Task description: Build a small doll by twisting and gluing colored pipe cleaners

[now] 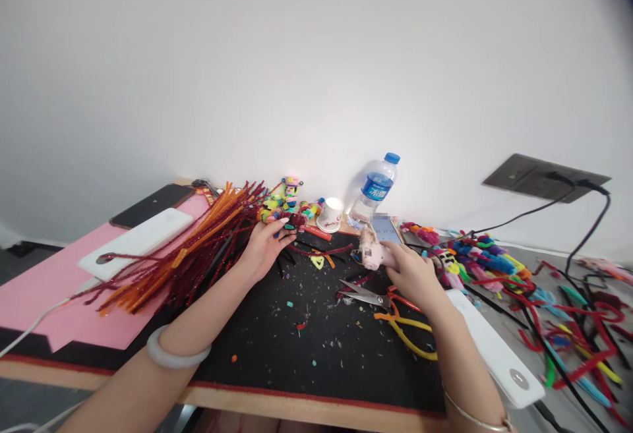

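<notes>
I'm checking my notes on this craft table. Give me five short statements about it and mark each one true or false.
1. The right hand holds a pink glue gun. True.
2. The scissors are in the left hand. False: they lie on the black mat, close to the right hand.
3. The water bottle has a blue cap. True.
4. The paper cup stands to the right of the bottle. False: it stands to its left.
5. The left hand is beside the bundle of red and orange pipe cleaners. True.
</notes>
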Tool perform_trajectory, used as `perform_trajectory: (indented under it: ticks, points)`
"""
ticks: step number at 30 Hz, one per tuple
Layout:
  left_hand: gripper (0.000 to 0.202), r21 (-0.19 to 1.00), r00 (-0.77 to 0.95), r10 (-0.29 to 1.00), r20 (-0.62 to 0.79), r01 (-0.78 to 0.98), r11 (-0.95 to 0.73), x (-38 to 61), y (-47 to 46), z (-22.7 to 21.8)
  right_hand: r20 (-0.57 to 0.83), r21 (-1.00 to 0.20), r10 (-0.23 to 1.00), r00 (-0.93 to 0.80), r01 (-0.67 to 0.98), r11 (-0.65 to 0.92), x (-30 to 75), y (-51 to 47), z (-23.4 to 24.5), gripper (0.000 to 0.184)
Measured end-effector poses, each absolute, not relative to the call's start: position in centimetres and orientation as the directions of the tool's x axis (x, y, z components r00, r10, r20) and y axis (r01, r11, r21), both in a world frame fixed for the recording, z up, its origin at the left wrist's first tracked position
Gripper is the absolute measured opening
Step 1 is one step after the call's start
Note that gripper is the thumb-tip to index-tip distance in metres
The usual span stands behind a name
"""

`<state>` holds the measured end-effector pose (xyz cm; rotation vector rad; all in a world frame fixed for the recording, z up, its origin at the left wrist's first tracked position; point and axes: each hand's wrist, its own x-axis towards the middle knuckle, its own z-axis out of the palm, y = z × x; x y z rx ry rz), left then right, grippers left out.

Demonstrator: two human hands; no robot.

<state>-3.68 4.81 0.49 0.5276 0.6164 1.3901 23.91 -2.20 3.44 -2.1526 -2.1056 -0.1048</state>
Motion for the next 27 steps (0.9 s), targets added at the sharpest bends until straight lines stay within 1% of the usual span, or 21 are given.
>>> perform_trajectory:
  ticks: [3, 6, 8, 12, 16, 17, 19, 21, 23, 24, 25, 27]
  points:
    - [0.024, 0.664, 0.098, 0.994, -0.056, -0.740, 0.110, -3.8, 4.9, 0.6, 0.060, 0.029, 0.998, -0.013, 1.000, 0.011, 23.3, -1.7, 2.8, 0.051]
    - [0.021, 0.675, 0.113, 0.993, -0.018, -0.731, 0.096, -4.0, 5.1, 0.5, 0.059, 0.061, 0.998, -0.024, 0.998, 0.021, 22.4, -0.9, 2.2, 0.055]
    - [0.021, 0.682, 0.101, 0.995, -0.005, -0.728, 0.077, -4.0, 5.2, 0.4, 0.071, 0.055, 0.997, -0.032, 0.998, 0.028, 21.8, -0.3, 1.8, 0.059]
    - [0.023, 0.684, 0.054, 0.999, 0.000, -0.729, 0.040, -4.3, 5.3, 0.4, 0.091, 0.001, 0.994, -0.068, 0.998, 0.069, 20.6, 0.7, 1.0, 0.067]
    - [0.025, 0.688, -0.002, 1.000, 0.015, -0.725, -0.012, -4.7, 5.5, 0.6, 0.103, -0.025, 0.993, -0.064, 0.997, 0.067, 20.3, 0.9, 0.7, 0.065]
    - [0.026, 0.692, -0.025, 0.999, 0.025, -0.721, -0.036, -4.8, 5.6, 0.7, 0.120, -0.029, 0.991, -0.051, 0.998, 0.055, 20.4, 0.8, 0.9, 0.064]
    - [0.028, 0.699, -0.093, 0.995, 0.048, -0.708, -0.100, -5.1, 5.6, 1.0, 0.205, -0.066, 0.978, -0.033, 0.997, 0.047, 20.3, 0.4, 1.8, 0.057]
    - [0.029, 0.701, -0.183, 0.980, 0.077, -0.689, -0.184, -5.3, 5.7, 1.2, 0.344, -0.171, 0.939, -0.024, 0.981, 0.088, 19.4, -0.1, 2.9, 0.044]
    - [0.030, 0.690, -0.273, 0.956, 0.104, -0.673, -0.267, -5.6, 5.7, 1.4, 0.438, -0.310, 0.897, -0.050, 0.929, 0.203, 17.5, -0.5, 3.9, 0.029]
    - [0.030, 0.682, -0.308, 0.945, 0.112, -0.668, -0.298, -5.7, 5.8, 1.5, 0.441, -0.358, 0.893, -0.095, 0.893, 0.271, 16.1, -0.6, 4.1, 0.025]
    - [0.030, 0.675, -0.332, 0.936, 0.115, -0.666, -0.319, -5.8, 5.8, 1.6, 0.414, -0.381, 0.893, -0.176, 0.858, 0.345, 14.6, -0.5, 4.0, 0.021]
    - [0.031, 0.666, -0.348, 0.931, 0.112, -0.669, -0.330, -5.9, 5.9, 1.6, 0.349, -0.383, 0.887, -0.302, 0.818, 0.429, 11.3, -0.2, 3.3, 0.015]
